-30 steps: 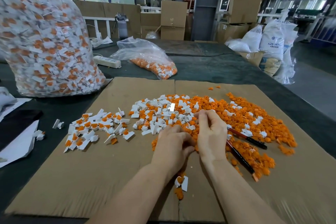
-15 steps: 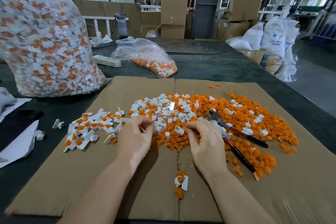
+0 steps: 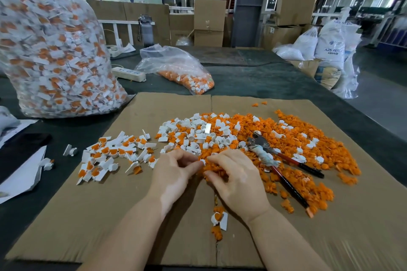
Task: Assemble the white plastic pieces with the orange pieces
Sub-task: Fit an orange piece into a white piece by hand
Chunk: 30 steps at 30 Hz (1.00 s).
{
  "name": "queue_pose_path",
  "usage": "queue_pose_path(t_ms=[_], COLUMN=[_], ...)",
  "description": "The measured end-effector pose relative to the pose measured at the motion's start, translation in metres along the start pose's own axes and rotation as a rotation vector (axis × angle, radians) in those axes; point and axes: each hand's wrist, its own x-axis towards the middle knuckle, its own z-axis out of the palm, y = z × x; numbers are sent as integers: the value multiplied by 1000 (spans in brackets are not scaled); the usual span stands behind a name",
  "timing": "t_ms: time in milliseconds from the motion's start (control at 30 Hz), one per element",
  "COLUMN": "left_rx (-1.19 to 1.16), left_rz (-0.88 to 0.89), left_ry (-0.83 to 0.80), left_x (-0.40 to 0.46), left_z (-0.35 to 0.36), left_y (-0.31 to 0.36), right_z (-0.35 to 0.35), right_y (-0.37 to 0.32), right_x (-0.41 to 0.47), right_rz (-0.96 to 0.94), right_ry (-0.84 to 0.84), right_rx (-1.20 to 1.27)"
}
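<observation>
One flat cardboard sheet (image 3: 114, 215) carries everything: on its right, a heap of knobbly orange pieces (image 3: 293, 138); centre, glossy white plastic pieces (image 3: 196, 133). At the heap's near edge, left hand (image 3: 174, 174) and right hand (image 3: 235, 177) together pinch one white piece (image 3: 202, 161).

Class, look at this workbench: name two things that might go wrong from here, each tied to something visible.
1. The left hand and right hand work over the loose orange pile; the small white piece between them might drop and get lost.
2. The pliers lie in that pile beside the right hand and may snag it.
</observation>
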Motion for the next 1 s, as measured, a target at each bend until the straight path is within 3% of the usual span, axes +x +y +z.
queue_pose_path(t_ms=[167,367,633,833,1000], left_rx=[-191,73,286,232,61], left_rz=[-69,-14,9,15,33], left_ry=[-138,140,174,229,179], left_x=[-4,14,30,25,16], left_z=[11,0,10,7,9], left_y=[8,-3,-8,-4,0], right_z=[2,2,1,0,-1], right_y=[-2,4,7,8,8], right_x=[0,1,0,-2,-1], right_rz=[-4,155,249,295,300], right_ry=[45,134,158,162,177], right_rx=[-15,47,107,179,179])
